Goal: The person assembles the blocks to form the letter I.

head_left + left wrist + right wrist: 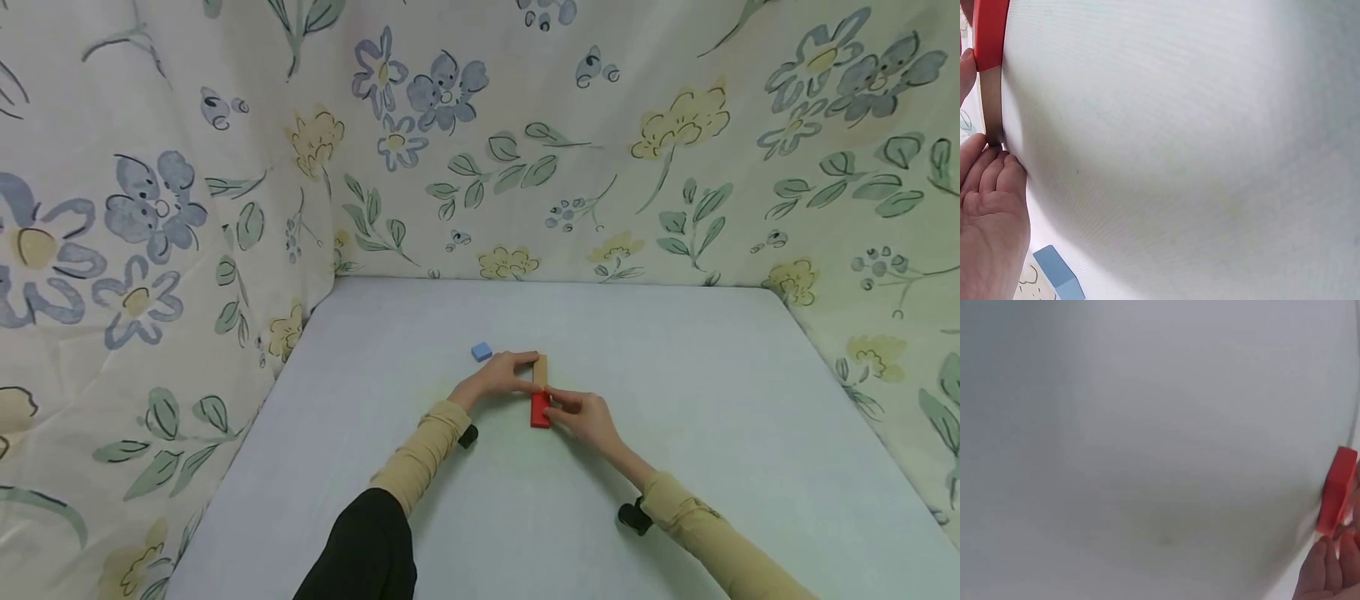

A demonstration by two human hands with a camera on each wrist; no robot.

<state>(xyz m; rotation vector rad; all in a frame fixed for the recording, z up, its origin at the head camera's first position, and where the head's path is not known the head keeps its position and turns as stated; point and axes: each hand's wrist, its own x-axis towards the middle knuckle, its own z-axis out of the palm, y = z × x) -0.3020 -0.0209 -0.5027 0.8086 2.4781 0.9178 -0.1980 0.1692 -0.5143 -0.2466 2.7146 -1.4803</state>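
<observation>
Red block (pixel 540 412) at frame centre, slightly right, end to end with a tan block (pixel 542 372) above it, the two in one line and looking flush at the join. Left hand (pixel 495 377): grip clamped on the tan block, fingers at its upper end, thumb by the join. Right hand (pixel 591 419): grip clamped on the red block, fingertips at the join and along its right side. Blue block (pixel 482 352) sits up-left of the left hand, near it but apart; in the left wrist view it's at lower left.

White counter (pixel 712 375) fills the lower middle. Far edge runs across the frame just above mid-height, against floral cloth (pixel 600 179); side edges slant out to the lower corners. All blocks well inside the edges. Wide room right of the red block, some beyond the tan one; left side has room past the blue block.
</observation>
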